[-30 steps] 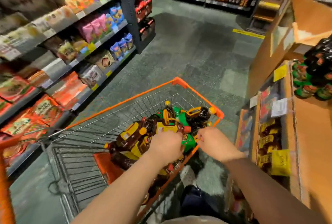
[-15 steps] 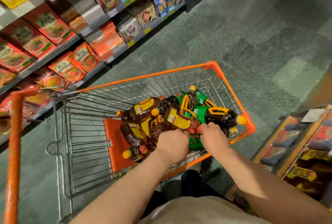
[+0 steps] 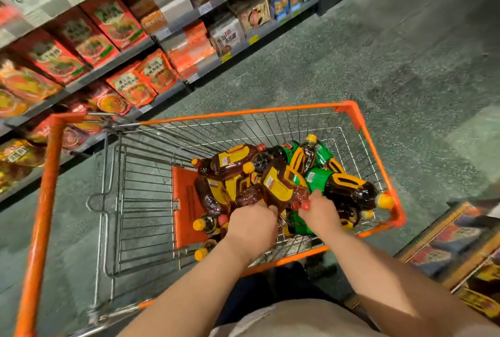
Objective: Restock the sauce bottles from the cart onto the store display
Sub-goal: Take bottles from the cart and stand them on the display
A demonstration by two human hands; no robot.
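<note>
Sauce bottles (image 3: 273, 182) lie heaped in the cart (image 3: 376, 152). Left hand (image 3: 251, 224) and right hand (image 3: 320, 215) reach in, each grip curled onto a bottle.

From where I sit, the cart (image 3: 270, 136) reads as bright, thin steel wire with a glossy orange plastic rim. The sauce bottles (image 3: 349, 190) piled at its 3 o'clock end are clear, shiny plastic with slick yellow and green labels and smooth orange caps. An orange plastic flap (image 3: 186, 206) at 9 o'clock of the pile looks matt. The floor (image 3: 378, 66) is speckled, dull stone. The packets (image 3: 130, 87) on the metal shelves (image 3: 173, 39) at 10 o'clock gleam like foil.
</note>
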